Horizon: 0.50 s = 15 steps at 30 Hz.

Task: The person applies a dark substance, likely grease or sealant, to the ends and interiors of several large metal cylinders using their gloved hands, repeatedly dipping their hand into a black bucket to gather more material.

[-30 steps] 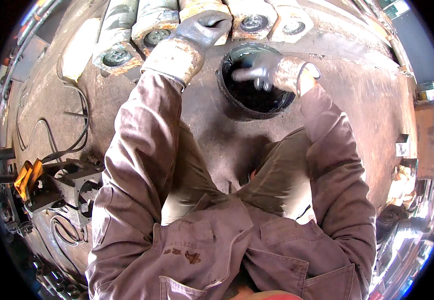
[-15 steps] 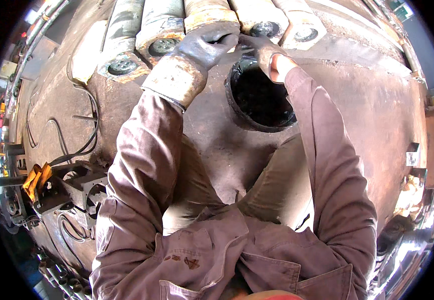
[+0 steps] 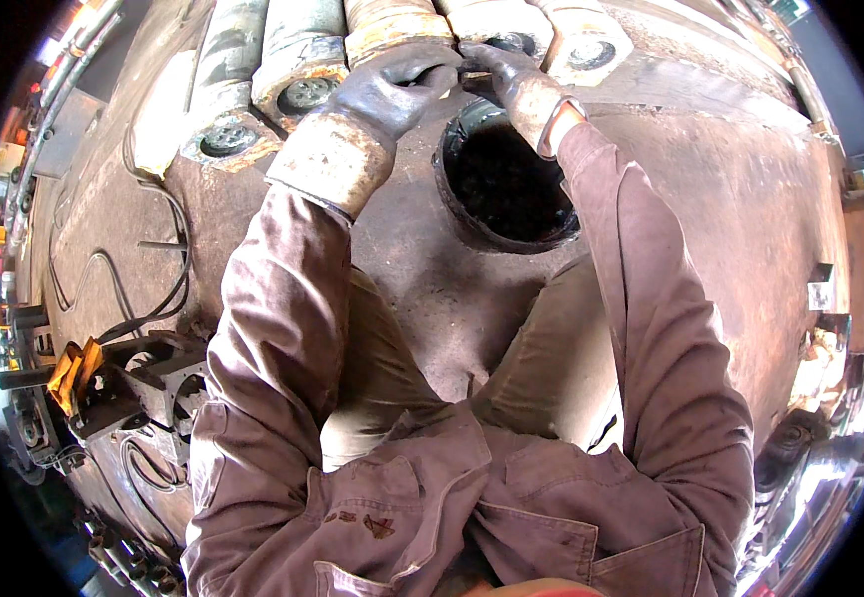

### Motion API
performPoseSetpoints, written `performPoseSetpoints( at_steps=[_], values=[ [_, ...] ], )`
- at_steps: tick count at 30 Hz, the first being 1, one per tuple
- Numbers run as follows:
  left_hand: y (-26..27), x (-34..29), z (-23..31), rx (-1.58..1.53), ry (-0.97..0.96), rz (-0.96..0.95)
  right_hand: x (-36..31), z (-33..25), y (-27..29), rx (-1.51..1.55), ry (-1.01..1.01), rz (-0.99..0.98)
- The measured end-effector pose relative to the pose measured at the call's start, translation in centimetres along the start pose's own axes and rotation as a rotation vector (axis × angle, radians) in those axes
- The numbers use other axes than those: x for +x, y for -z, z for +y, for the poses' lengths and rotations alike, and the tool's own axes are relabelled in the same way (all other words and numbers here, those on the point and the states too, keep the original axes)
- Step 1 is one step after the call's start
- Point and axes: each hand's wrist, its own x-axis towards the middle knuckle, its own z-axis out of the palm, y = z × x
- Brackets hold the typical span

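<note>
My left hand [image 3: 397, 88], in a dark-coated glove with a stained pale cuff, is at the near end of the middle one of several thick metal cylinders [image 3: 399, 22]. Its fingers are bent closed. My right hand [image 3: 513, 82], in a similar glove, meets it from the right, fingers pinched together. Whatever lies between the fingertips is too dark and covered to make out. Below my right hand stands a round black bucket [image 3: 442, 184] holding a dark, shiny, lumpy substance [image 3: 506, 179]. The right glove overlaps the bucket's far rim in the picture.
The cylinders lie side by side with worn hexagonal ends, one of them the far-left cylinder end [image 3: 228, 139]. A dark cable [image 3: 188, 249] loops across the brown surface on the left. Near it sit a metal block with holes [image 3: 168, 383] and a yellow-orange cloth-like piece [image 3: 76, 376].
The whole view has shifted slightly, so things sit a little further left and up. My right hand has drawn slightly away from the bucket, showing more of its far rim. Both hands stay together.
</note>
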Motion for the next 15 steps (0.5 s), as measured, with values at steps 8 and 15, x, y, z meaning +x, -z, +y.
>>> performPoseSetpoints(
  at_steps=[8, 15],
  values=[
    [0.5, -0.1, -0.7, -0.002, 0.005, 0.013, 3.7, 3.3, 0.6, 0.002, -0.123, -0.028],
    [0.0, 0.3, 0.6, -0.008, 0.119, -0.07, 4.3, 10.0, 6.1, -0.738, 0.295, 0.114]
  ],
)
